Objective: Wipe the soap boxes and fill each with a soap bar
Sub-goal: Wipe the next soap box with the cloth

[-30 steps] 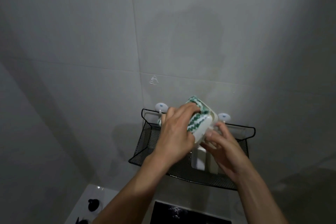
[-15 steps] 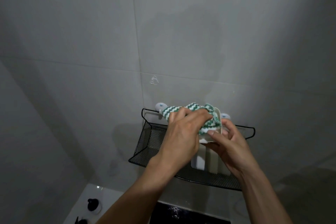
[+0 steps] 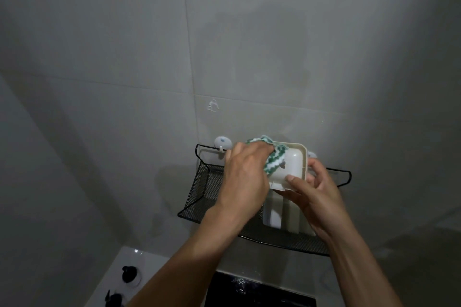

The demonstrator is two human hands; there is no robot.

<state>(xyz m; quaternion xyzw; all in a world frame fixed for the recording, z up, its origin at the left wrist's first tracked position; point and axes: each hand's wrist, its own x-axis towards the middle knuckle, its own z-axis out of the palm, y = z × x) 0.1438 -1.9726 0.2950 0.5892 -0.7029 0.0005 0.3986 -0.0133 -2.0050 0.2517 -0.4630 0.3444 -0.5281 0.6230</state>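
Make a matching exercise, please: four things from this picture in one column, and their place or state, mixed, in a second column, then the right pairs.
Things:
1. cloth
2. soap box
3. mesh shelf
4. suction hook

Places or states:
A. black, mounted against the tiled wall
B. white, stuck on the wall above the shelf's left end
C. green and white, gripped by the left hand
D. cream, held from the right side by the right hand

Pairs: 1-C, 2-D, 3-A, 4-B
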